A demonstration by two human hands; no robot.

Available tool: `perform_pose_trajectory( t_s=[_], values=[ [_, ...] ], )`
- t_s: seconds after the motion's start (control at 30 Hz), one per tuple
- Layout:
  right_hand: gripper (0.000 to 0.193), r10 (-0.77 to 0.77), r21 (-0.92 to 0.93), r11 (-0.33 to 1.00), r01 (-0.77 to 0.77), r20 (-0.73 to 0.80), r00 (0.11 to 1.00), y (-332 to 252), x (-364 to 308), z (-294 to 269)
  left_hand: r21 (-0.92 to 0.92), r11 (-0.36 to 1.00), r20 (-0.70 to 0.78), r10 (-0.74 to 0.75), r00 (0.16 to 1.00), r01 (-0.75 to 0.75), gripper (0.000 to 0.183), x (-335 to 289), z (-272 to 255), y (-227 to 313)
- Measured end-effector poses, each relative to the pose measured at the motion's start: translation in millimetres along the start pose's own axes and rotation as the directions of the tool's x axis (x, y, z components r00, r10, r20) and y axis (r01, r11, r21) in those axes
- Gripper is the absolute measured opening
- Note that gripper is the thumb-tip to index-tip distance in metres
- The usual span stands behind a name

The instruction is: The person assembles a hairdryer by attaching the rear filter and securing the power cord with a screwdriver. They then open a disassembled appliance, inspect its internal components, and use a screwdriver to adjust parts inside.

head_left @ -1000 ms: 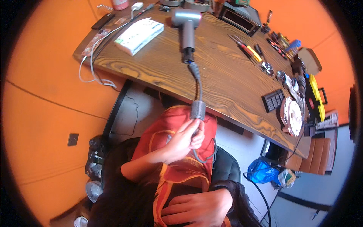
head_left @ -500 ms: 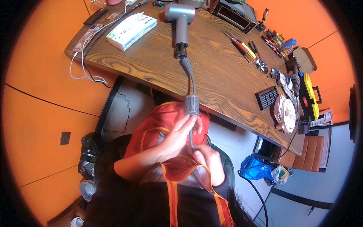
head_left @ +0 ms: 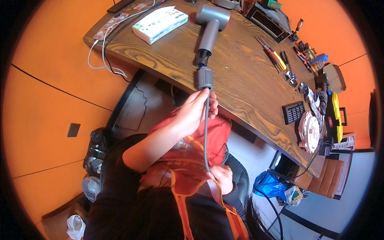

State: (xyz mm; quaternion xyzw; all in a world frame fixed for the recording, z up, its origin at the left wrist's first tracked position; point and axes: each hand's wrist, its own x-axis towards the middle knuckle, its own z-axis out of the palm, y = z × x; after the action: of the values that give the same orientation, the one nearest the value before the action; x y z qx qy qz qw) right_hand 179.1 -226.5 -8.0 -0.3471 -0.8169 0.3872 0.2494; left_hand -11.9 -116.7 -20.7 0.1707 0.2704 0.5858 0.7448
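A grey hair dryer [head_left: 209, 36] lies on the wooden table, its handle toward me and the black inner part at the handle's end exposed. Just below that end, around the cord, is a grey perforated filter sleeve [head_left: 205, 78]. My left hand [head_left: 196, 108] grips the sleeve's lower rim, with fingertips curled beside the cord. From the sleeve the grey power cord [head_left: 206, 136] runs down over my lap. My right hand [head_left: 222, 177] is closed on the cord lower down, close to my body. A red apron [head_left: 216, 140] covers my lap.
On the wooden table [head_left: 236, 76] stand a tissue pack [head_left: 160, 25] and a power strip [head_left: 110, 27] at left. To the right lie screwdrivers [head_left: 276, 55], a black keypad-like tray [head_left: 294, 112] and a round white part [head_left: 310, 132]. A blue bag [head_left: 268, 184] sits below.
My left hand has pushed the filter sleeve up the cord to near the dryer's handle end, covering the cord's ribbed collar. My right hand sits lower, with more cord stretched between the hands. The view has shifted.
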Motion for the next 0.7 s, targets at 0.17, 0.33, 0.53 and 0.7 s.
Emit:
perform_pose_trajectory(
  t_s=[0.17,0.33,0.53,0.7],
  values=[
    [0.026,0.288,0.394,0.866,-0.308,0.110,0.951,9,14,19,0.139,0.989,-0.006,0.047,0.999,-0.046,0.029,2,-6,-2],
    [0.026,0.388,0.873,0.306,-0.380,0.250,0.887,9,49,32,0.272,0.962,0.007,0.002,1.000,-0.004,0.034,-7,-6,-8],
    [0.025,0.419,0.857,0.426,-0.290,0.097,0.903,-6,41,17,0.138,0.977,-0.103,-0.146,0.984,0.159,0.070,-22,-5,-6],
    [0.026,0.425,0.749,0.552,-0.367,0.126,0.896,-11,11,10,-0.003,0.979,-0.023,-0.204,0.979,0.204,0.055,-17,8,-8]
  ],
)
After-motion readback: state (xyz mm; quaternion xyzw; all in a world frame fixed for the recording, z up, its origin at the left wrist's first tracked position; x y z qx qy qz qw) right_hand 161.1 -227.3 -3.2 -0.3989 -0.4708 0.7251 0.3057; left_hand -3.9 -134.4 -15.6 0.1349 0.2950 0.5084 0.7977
